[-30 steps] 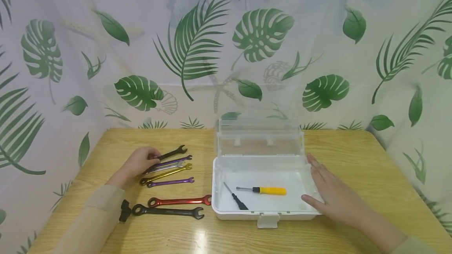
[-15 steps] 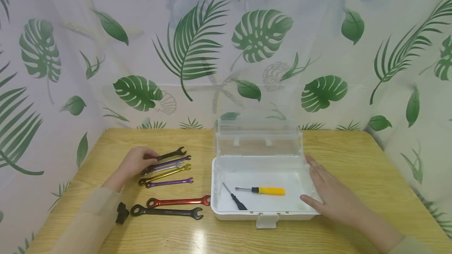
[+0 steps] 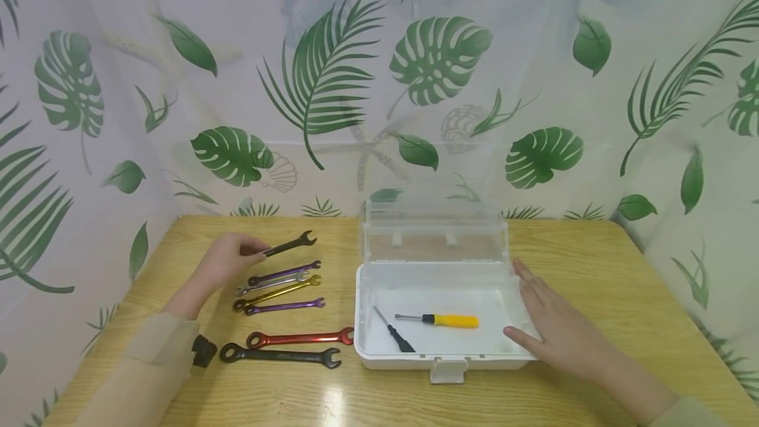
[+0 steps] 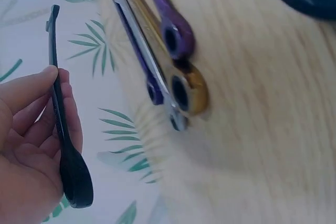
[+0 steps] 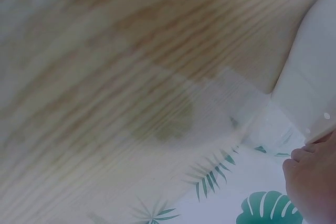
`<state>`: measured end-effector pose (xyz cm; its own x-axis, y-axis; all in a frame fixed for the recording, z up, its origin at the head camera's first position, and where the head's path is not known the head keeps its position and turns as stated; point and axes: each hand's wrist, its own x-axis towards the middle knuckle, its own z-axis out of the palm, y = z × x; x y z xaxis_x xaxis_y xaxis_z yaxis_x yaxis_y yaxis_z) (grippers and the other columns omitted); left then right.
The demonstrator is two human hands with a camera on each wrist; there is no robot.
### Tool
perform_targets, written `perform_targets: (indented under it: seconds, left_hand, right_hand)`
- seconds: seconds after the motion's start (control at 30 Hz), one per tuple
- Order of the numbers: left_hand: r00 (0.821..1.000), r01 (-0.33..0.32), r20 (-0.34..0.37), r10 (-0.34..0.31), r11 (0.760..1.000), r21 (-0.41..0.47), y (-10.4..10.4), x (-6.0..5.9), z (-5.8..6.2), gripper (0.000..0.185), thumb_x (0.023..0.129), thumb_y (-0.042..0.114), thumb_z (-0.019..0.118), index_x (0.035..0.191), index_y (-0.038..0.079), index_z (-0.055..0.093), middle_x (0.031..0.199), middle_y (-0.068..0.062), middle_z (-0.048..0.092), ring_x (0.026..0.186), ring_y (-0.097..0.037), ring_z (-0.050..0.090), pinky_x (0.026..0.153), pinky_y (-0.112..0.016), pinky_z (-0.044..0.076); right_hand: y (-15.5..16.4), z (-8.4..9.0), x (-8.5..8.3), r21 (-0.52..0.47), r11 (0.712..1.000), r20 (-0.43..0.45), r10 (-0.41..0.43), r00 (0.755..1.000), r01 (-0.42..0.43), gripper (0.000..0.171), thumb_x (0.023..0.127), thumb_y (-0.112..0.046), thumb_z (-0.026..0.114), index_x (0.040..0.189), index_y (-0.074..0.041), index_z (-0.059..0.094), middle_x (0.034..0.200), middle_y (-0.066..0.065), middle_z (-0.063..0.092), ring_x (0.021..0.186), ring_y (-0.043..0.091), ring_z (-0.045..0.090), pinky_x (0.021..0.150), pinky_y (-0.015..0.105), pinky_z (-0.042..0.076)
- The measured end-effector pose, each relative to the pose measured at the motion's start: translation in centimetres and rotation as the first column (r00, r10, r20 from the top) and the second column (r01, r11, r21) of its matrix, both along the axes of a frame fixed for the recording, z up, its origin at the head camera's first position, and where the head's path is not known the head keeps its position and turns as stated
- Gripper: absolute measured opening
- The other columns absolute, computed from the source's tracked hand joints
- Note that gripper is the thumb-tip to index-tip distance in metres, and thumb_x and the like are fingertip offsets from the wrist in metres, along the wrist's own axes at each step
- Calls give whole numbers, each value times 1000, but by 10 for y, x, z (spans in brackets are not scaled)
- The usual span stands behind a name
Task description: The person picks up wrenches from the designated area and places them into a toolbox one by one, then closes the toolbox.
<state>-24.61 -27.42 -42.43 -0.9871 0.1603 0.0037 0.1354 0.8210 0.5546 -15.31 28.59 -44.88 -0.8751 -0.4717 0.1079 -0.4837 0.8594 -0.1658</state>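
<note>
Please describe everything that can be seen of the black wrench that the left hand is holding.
The black wrench is a slim combination wrench, seemingly dark-finished metal, with an open fork at its far end and a rounded ring end near the palm. The left hand pinches its shaft between thumb and fingers. It appears lifted clear of the wooden table, pointing right and slightly away, beyond the row of coloured wrenches. Nothing but the hand touches it.

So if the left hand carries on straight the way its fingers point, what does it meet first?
Probably the open white toolbox. The left hand, gripping the black wrench, points right across the table toward the box's clear lid. Nothing shows between them, though depth is unclear.
</note>
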Motion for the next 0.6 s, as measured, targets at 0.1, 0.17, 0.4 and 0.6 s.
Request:
perform_targets:
  seconds: [0.1,0.17,0.4,0.6]
  left_hand:
    - [1000,11,4,-11,1000,23,5,-1,5,22,102,11,70,118,-3,77,116,-23,78,106,-37,74,94,-52,61]
    - [1000,19,17,-20,999,49,10,0,9,22,101,11,71,118,-2,78,115,-22,78,105,-36,74,93,-51,61]
    - [998,30,50,-37,990,135,33,6,24,23,100,12,73,119,0,78,116,-20,79,107,-35,74,95,-49,62]
    - [997,43,59,-55,980,195,59,8,37,23,100,12,73,120,1,78,118,-18,78,111,-35,73,98,-49,60]
  right_hand:
    - [0,0,1,0,1000,3,-4,1000,4,94,103,-49,64,162,13,25,179,18,9,157,48,32,115,4,-15]
    - [0,0,1,0,1000,2,-3,1000,3,94,103,-49,64,162,13,25,179,19,10,157,48,32,115,4,-15]
    - [0,-2,-1,10,1000,-8,-1,1000,1,95,103,-49,64,162,13,25,178,21,14,156,48,33,114,3,-15]
    - [0,-1,0,7,1000,-12,3,1000,-3,94,103,-49,65,161,14,26,179,19,11,156,48,33,115,3,-15]
